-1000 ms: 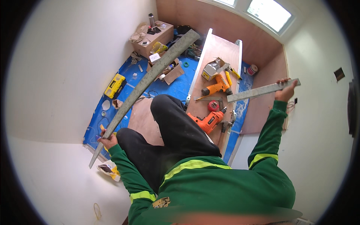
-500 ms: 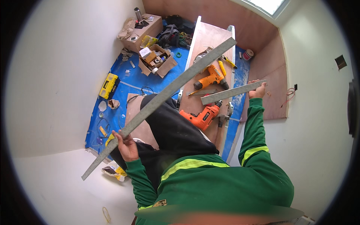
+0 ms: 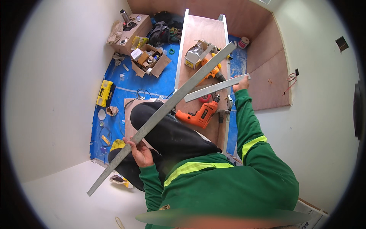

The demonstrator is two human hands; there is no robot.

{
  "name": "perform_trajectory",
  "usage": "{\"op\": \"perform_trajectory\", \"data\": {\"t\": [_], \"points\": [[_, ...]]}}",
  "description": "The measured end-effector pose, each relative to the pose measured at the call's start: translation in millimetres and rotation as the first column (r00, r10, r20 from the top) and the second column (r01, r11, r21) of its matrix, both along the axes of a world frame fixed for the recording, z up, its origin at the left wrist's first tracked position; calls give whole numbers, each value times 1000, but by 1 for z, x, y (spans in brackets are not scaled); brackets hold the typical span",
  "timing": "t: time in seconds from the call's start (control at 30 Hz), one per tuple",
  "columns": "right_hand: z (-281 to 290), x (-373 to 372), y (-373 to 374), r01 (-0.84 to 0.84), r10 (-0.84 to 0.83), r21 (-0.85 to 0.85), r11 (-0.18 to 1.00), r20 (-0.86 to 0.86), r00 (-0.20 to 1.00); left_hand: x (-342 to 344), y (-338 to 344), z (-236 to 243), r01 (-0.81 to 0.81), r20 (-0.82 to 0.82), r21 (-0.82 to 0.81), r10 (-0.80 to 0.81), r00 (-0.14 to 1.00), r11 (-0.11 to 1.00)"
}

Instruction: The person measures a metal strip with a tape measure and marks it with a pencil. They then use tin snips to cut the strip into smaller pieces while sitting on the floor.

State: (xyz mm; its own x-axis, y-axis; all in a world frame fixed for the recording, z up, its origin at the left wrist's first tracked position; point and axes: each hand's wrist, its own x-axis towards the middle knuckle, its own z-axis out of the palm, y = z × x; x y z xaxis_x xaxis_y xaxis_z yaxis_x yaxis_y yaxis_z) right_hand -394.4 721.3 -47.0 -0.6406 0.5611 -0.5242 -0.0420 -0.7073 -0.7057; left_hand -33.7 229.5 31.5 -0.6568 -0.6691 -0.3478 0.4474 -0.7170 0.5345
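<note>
My left hand (image 3: 140, 152) is closed round a long grey metal bar (image 3: 173, 101), gripping it toward its near left end. The bar slants up across my knees, its far end over the wooden bench. Out to the right, my right hand (image 3: 241, 83) grips the right end of a shorter grey metal bar (image 3: 215, 88). This one points left, its free end close to the long bar; whether they touch I cannot tell. Beneath the bars on the bench lie an orange corded drill (image 3: 201, 114) and a yellow-orange cordless drill (image 3: 215, 72), the latter partly hidden.
The wooden bench (image 3: 198, 24) also bears a small box (image 3: 193, 57) and a hammer (image 3: 222, 114). On the blue floor sheet stand an open cardboard box (image 3: 159, 66) and a yellow toolbox (image 3: 104, 93). White walls rise at both sides; a round tin (image 3: 243, 42) stands beyond the bench.
The shorter bar and my right hand have moved left, nearer the long bar. My left hand and the long bar's near end shifted slightly right and down. The whole view has shifted too.
</note>
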Motion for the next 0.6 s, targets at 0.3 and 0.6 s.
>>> {"op": "perform_trajectory", "data": {"t": [0.3, 0.6], "points": [[22, -58, 25, -2, 2, 94, 996, -3, 1000, 12, -8, -1, 35, 9, -44, -34, 999, 998], [31, -83, 148, -522, -450, 767, 374, 642, 621, 35, -20, -3, 45, 81, -54, -41, 996, 998]]}}
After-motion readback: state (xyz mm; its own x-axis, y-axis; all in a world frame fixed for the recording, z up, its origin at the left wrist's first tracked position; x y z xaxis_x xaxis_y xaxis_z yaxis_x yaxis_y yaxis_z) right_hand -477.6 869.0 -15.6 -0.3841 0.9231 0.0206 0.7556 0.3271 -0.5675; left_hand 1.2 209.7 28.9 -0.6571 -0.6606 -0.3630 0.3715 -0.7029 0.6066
